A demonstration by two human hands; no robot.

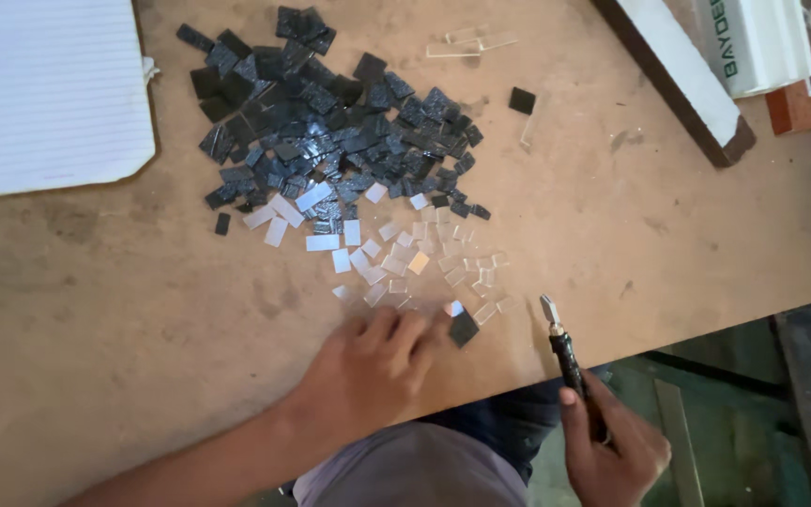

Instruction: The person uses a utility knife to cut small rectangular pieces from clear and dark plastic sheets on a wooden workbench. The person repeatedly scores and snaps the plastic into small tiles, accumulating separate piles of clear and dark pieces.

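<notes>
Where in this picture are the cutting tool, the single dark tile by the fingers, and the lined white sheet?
cutting tool (563,349), head view, on its dark shaft
dark tile (463,329), head view, on its middle
lined white sheet (44,89), head view, on its ruled face

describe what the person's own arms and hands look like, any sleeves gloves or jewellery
Both hands are bare, with no gloves. The left hand continues into a bare forearm with no sleeve reaching into view and no watch or band at the wrist. The right hand shows only to the wrist, also uncovered. No rings can be made out on the visible fingers, though the right hand's are partly curled out of sight.
</notes>
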